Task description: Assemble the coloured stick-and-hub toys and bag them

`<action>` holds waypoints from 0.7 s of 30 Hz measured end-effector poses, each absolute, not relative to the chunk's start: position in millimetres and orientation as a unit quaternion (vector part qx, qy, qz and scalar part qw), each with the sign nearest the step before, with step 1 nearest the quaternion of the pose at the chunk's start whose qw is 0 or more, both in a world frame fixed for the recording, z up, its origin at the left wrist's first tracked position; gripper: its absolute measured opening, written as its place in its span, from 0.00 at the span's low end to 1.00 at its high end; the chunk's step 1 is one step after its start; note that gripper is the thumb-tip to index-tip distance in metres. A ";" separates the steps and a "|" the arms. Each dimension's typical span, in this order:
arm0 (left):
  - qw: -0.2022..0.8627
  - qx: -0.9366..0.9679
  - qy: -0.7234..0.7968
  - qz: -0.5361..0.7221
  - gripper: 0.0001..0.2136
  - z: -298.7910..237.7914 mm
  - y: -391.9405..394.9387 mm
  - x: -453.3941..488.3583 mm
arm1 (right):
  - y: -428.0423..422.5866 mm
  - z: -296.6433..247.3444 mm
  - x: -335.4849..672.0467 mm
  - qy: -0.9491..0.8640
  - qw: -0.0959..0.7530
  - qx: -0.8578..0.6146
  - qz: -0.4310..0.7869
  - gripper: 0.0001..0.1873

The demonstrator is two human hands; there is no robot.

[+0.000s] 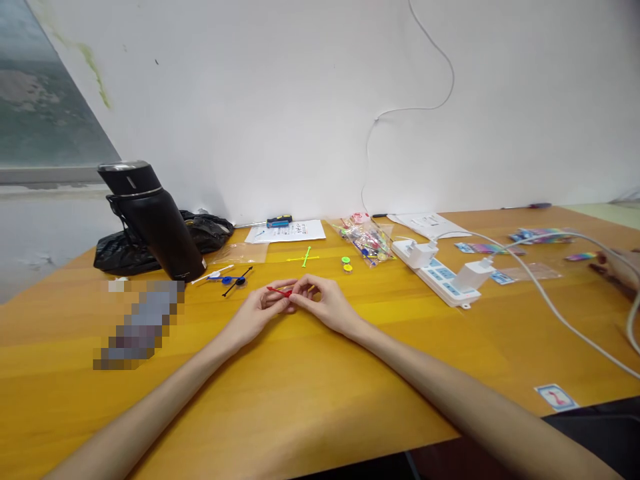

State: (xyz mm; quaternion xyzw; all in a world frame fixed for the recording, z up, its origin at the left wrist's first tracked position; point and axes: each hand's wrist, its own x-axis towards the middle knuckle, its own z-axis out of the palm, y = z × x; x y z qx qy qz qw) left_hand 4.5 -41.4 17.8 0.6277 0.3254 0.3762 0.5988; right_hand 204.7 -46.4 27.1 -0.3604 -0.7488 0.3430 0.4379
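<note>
My left hand [256, 315] and my right hand [329, 305] meet just above the table, fingertips together around a small red plastic arrow [278, 291]. Its pointed end sticks out to the left over my left fingers; the other end is partly hidden by my right fingertips. Beyond my hands lie a yellow arrow [296, 259] and a green arrow [307, 257], crossing each other. To their right are a green disc [345, 260] and a yellow disc [347, 269]. Left of my hands, a black arrow [237, 283] and a blue arrow [226, 280] lie with round bases.
A black bottle [157, 227] stands at left before a black plastic bag [210, 230]. A screwdriver [277, 222] lies on paper [305, 231]. Right are a bag of colourful parts [367, 240], a white power strip [440, 281] with cables, and another person's hand [623, 268].
</note>
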 end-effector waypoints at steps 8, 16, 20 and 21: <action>0.599 0.616 0.339 0.383 0.25 19.7 -41.0 3.5 | -45.2 24.2 205.4 -0.738 0.441 -0.378 0.344 0.16; 0.605 0.616 0.321 0.390 0.22 18.4 -41.7 4.8 | -44.6 22.9 206.4 -0.734 0.440 -0.378 0.354 0.15; 0.600 0.616 0.329 0.389 0.22 18.0 -40.9 3.1 | -43.7 20.8 206.5 -0.722 0.442 -0.377 0.375 0.14; 0.600 0.617 0.328 0.390 0.22 18.1 -41.2 3.1 | -43.8 21.0 206.6 -0.723 0.441 -0.377 0.375 0.15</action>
